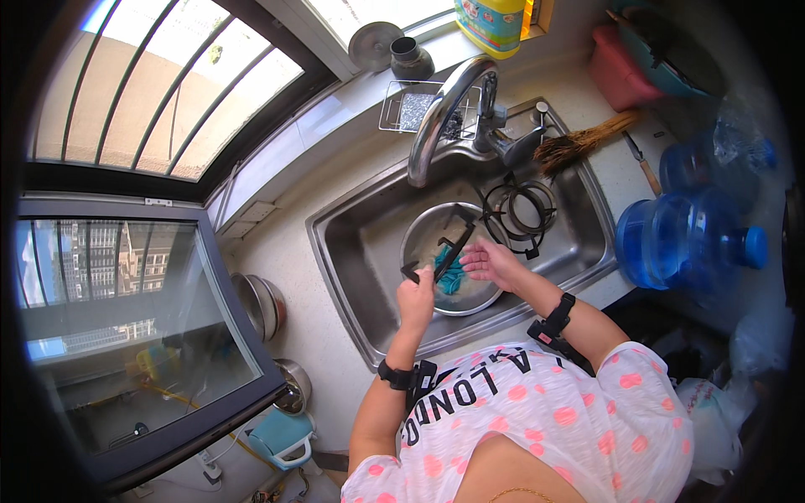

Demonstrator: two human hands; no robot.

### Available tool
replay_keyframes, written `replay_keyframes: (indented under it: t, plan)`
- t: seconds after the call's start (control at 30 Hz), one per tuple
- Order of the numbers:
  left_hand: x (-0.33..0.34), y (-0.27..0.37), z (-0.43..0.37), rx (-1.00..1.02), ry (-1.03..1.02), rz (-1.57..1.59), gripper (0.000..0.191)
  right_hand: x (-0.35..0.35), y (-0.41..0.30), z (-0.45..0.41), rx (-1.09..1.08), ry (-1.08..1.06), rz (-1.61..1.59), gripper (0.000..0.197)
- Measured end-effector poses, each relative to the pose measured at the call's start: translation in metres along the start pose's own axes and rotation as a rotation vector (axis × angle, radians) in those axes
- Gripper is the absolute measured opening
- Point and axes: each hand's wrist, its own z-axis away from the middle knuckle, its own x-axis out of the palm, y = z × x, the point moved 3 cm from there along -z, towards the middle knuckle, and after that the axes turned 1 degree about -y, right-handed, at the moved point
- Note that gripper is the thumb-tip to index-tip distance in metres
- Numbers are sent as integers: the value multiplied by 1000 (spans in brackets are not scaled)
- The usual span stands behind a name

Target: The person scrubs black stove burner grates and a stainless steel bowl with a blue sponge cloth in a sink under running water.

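Note:
My left hand (416, 298) grips one end of a black metal pan support (454, 254), seemingly from a gas stove, and holds it over a round steel basin (462, 310). A wet teal cloth (449, 281) lies in the basin, partly behind the support. Just right of the support is my right hand (495, 265), its fingers spread and nothing visible in them. The basin stands in a stainless steel sink (358, 251). Beside it in the sink lie round stove rings with a black pronged support (525, 207).
A chrome faucet (434, 119) arches over the sink. On the right are a straw brush (585, 141), a wooden-handled knife (644, 166) and a large blue water bottle (679, 236). An open window sash (144, 327) juts in at left, near stacked metal bowls (264, 308).

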Motion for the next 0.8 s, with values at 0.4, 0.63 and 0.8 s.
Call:
replay_keyframes:
  t: [0.4,0.63,0.8]
  plan:
    - [84,58,-8,1117,-303,-721,24,-101,-7,51,-40,147,-306,39]
    - [100,63,-10,1250,-409,-808,25,-107,-10,54,-134,259,-232,36]
    - [129,52,-32,1269,-398,-790,24,-130,-19,44,-280,425,-234,33]
